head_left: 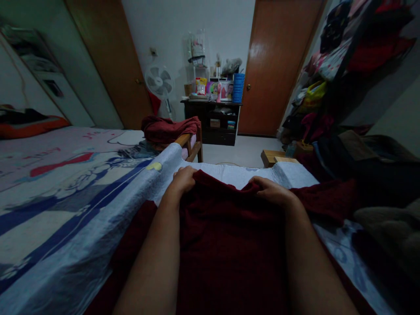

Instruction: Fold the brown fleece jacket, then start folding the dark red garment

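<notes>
A dark maroon garment [229,245] with sleeve-like parts at both sides is spread out in front of me over a pale bluish-white sheet [210,168]. At its far edge, my left hand [184,178] is closed on the cloth near the left corner. Farther right along the same edge, my right hand [271,189] pinches the fabric, which bunches at the fingertips. Between the two hands the edge sags slightly. My forearms cover part of the garment's sides, and its near end runs out of view.
At left lies a bed with a patterned cover [65,197]. A folded maroon cloth [170,129] rests over a wooden frame [196,148]. Dark clothes [370,162] are heaped at right. A white fan [160,82] and a dark cabinet [210,127] stand farther back.
</notes>
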Available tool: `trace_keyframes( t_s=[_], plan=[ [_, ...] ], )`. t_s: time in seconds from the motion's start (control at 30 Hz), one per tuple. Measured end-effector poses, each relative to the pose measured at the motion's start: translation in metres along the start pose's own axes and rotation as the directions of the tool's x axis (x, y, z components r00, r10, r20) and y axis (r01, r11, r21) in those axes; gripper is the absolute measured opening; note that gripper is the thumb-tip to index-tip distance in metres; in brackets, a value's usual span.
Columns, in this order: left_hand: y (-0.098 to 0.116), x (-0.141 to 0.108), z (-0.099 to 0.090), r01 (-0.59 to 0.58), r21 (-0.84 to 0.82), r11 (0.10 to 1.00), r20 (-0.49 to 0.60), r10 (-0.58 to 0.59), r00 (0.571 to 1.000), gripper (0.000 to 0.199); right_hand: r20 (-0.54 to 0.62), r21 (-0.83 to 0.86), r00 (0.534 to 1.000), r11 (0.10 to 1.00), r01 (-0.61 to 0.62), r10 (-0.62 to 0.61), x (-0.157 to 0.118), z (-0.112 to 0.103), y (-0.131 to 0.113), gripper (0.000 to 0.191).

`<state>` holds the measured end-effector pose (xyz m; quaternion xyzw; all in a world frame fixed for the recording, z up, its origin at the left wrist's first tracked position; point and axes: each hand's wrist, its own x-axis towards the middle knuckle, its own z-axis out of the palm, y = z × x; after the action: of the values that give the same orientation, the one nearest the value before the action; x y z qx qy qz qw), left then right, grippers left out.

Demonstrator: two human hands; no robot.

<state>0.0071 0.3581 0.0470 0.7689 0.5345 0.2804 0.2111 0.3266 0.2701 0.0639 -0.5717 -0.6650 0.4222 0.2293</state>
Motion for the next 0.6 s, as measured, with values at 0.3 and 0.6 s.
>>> trace_keyframes(
  t_s=[0.3, 0.6],
  plan=[
    [0.008, -0.004, 0.012, -0.034, -0.688, 0.725, -0.028, 0.020, 0.999, 0.025, -0.204, 0.137, 0.976, 0.985, 0.102, -0.073, -0.006, -0.002, -0.022, 0.030],
    [0.014, -0.006, 0.008, 0.038, -0.675, 0.737, 0.060, 0.003, 0.998, 0.037, -0.502, -0.047, 0.845, 0.982, 0.186, -0.184, 0.005, -0.006, -0.012, 0.028]
  ],
)
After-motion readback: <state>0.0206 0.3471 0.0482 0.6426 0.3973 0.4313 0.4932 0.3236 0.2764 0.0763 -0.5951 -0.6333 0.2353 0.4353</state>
